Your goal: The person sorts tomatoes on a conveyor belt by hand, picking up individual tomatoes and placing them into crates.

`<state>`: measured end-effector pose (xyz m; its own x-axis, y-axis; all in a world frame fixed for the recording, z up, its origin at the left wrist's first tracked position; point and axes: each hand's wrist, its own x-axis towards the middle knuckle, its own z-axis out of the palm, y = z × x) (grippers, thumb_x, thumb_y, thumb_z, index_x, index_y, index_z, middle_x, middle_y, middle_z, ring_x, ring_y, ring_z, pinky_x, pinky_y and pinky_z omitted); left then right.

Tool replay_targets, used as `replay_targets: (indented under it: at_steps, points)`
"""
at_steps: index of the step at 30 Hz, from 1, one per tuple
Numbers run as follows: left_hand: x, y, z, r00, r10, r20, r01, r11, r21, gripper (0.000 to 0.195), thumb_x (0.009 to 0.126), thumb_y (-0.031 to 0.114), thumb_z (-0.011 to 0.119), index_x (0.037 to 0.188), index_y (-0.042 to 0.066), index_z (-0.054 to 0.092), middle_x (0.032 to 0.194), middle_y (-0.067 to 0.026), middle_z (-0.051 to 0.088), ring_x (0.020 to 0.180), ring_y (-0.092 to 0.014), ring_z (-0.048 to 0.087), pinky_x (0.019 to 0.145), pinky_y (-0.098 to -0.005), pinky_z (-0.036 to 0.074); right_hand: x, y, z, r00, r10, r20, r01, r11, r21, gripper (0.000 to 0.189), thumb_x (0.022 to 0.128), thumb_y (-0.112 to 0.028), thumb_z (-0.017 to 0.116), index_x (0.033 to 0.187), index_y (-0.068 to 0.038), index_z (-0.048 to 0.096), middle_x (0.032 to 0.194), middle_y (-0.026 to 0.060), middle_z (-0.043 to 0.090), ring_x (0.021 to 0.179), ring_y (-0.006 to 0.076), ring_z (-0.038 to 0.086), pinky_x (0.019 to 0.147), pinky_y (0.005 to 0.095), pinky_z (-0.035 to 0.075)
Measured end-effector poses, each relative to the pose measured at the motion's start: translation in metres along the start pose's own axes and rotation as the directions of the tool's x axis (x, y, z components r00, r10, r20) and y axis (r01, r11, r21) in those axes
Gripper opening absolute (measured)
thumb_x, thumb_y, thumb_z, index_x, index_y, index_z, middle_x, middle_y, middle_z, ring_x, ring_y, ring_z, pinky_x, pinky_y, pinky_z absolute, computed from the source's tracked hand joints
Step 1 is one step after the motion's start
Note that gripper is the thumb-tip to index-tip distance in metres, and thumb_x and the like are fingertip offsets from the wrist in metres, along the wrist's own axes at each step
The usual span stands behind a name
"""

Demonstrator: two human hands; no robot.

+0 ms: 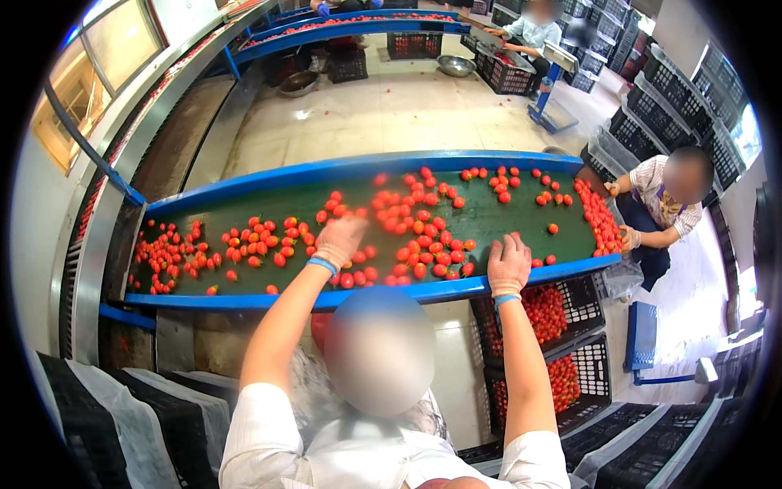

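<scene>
Many small red tomatoes lie scattered over a green conveyor belt with blue side rails. My left hand, in a thin pale glove with a blue band at the wrist, is over the belt among tomatoes; its fingers are blurred, so whether it holds any cannot be told. Gloved in the same way, my right hand rests at the near blue rail, its fingers pointing over the belt. A tomato shows just beyond its fingertips. Denser tomatoes lie at the belt's left end.
Black plastic crates with tomatoes stand below the rail at right. A co-worker has both hands at the belt's right end, by piled tomatoes. A metal-sided roller conveyor runs along the left. Farther off are another sorting belt, a platform scale and stacked crates.
</scene>
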<state>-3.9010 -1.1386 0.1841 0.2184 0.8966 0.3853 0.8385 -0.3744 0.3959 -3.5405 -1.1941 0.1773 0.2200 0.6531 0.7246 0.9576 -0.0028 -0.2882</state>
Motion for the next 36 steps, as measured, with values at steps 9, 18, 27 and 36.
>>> replay_targets:
  at_steps: [9, 18, 27, 36]
  points:
    - [0.041, 0.028, -0.007, 0.951, 0.307, 0.033, -0.309, 0.949, 0.064, 0.026, 0.081, 0.027, 0.062, 0.105, 0.017, 0.065, 0.117, -0.009, 0.06, 0.106, -0.032, 0.057, 0.085, -0.0433, 0.049, -0.006, -0.016, 0.005, 1.0, 0.0, 0.003, 0.0, 1.0, 0.001, 0.026, 0.079, -0.025, 0.063, 0.095, -0.004, 0.064, 0.105, 0.0136, 0.063, 0.095, 0.0357, 0.057, 0.085, 0.0442, 0.045]
    - [-0.005, 0.059, -0.013, 0.963, -0.028, 0.267, 0.051, 0.995, -0.08, 0.027, 0.081, 0.022, 0.061, 0.105, 0.012, 0.068, 0.103, -0.015, 0.063, 0.093, -0.031, 0.063, 0.084, -0.038, 0.051, -0.008, -0.038, -0.002, 0.996, 0.063, 0.058, -0.061, 0.998, -0.031, 0.025, 0.081, -0.025, 0.062, 0.095, -0.005, 0.065, 0.106, 0.0132, 0.064, 0.095, 0.0352, 0.058, 0.086, 0.0429, 0.046]
    - [-0.035, 0.246, -0.041, 0.885, 0.465, 0.023, -0.399, 0.784, -0.476, 0.073, 0.074, 0.042, 0.066, 0.135, 0.011, 0.041, 0.137, -0.0193, 0.043, 0.123, -0.036, 0.046, 0.1, -0.0404, 0.041, -0.015, -0.034, -0.005, 0.996, 0.05, 0.072, -0.048, 0.998, -0.038, 0.023, 0.08, -0.025, 0.06, 0.095, -0.007, 0.065, 0.105, 0.0122, 0.064, 0.094, 0.0346, 0.058, 0.083, 0.0421, 0.046]
    - [-0.036, 0.052, -0.039, 0.832, -0.371, 0.412, 0.24, 0.911, 0.335, 0.026, 0.082, 0.027, 0.058, 0.102, 0.013, 0.065, 0.096, -0.0122, 0.067, 0.091, -0.03, 0.066, 0.074, -0.0436, 0.054, -0.018, -0.075, -0.005, 0.998, 0.044, 0.048, -0.044, 0.999, 0.019, 0.023, 0.081, -0.025, 0.06, 0.09, -0.005, 0.065, 0.103, 0.013, 0.064, 0.089, 0.0357, 0.059, 0.081, 0.0434, 0.047]
